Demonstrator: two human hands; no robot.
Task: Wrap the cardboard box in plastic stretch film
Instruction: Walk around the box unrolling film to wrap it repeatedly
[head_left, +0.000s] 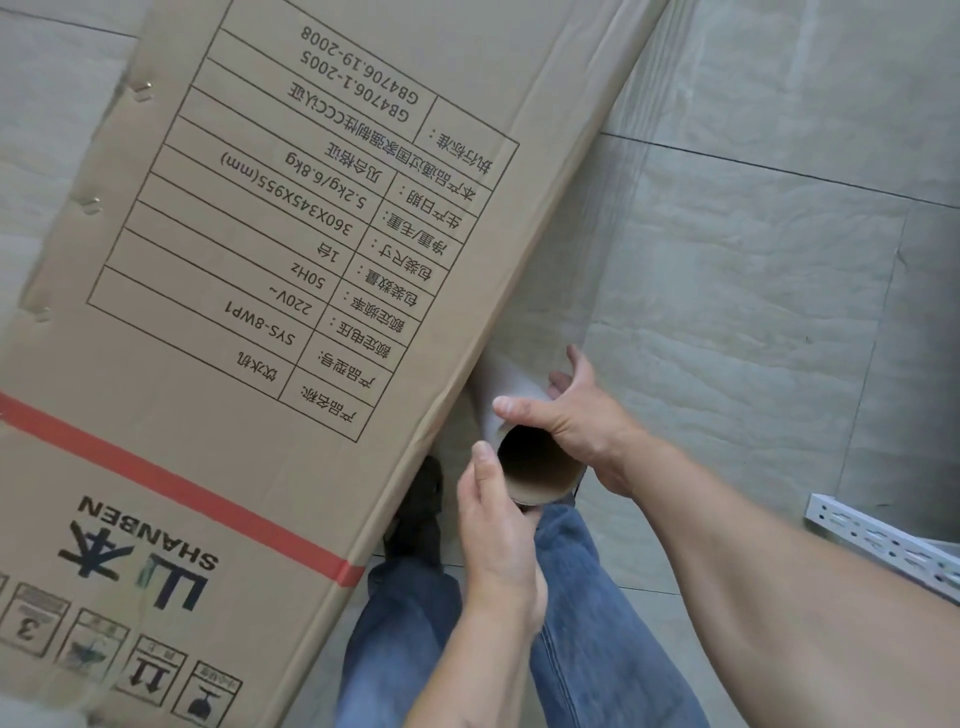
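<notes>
Both hands, left (493, 525) and right (576, 410), grip the roll (519, 410) beside the box (249, 312). Film is best kept taut against the box edge.

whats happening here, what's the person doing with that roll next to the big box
A person stands beside a tall cardboard box and holds a roll of stretch film with both hands. The left hand grips the near end of the roll's cardboard core, and the right hand curls over the top of it. A sheet of clear film seems to stretch from the roll up along the box's side, over the tiled floor. The printed face of the box looks unwrapped.
</notes>
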